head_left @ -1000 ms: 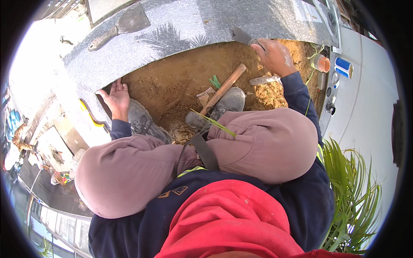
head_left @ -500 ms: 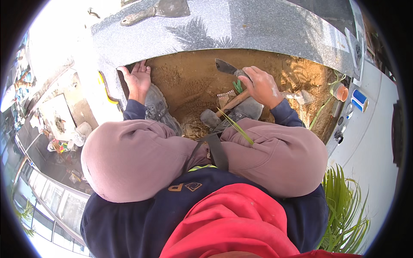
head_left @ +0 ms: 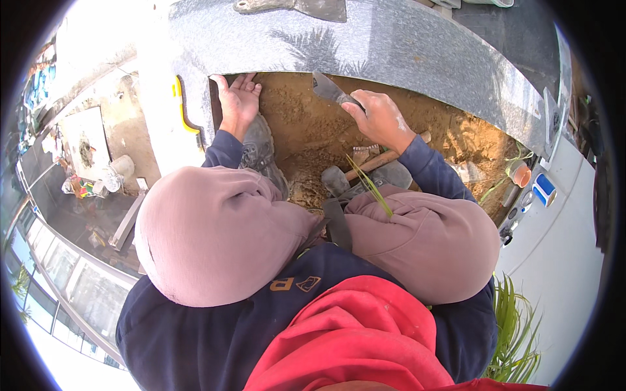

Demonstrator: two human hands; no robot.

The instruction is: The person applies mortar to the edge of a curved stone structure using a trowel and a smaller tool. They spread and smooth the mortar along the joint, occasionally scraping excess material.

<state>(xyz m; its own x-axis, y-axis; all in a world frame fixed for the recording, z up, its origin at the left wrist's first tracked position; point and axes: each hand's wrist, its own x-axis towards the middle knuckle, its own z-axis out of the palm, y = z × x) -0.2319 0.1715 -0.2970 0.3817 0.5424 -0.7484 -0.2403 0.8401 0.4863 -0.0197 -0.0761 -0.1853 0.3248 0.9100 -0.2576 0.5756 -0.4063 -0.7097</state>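
In my right hand (head_left: 379,117) is a putty knife (head_left: 327,87), gripped by its handle, with the blade pointing left and its tip at the front edge of a grey speckled stone slab (head_left: 404,49). My left hand (head_left: 240,103) is palm up, fingers spread, under the left part of the same slab edge; whether the fingertips press on it I cannot tell. A mallet (head_left: 336,180) with a wooden handle lies over my right shoe, below the right hand. Brown sandy soil (head_left: 297,107) fills the hollow between my hands.
A wide scraper (head_left: 319,8) lies on the slab. Left of my left hand is a yellow-handled tool (head_left: 181,107). At the right are a small terracotta-coloured pot (head_left: 520,174) and a blue-and-white can (head_left: 544,189). A bristled brush (head_left: 365,154) lies by the mallet.
The putty knife's blade has moved up to the slab edge, with my right hand turning it. My left hand stays palm up by the slab. The whole view has shifted.
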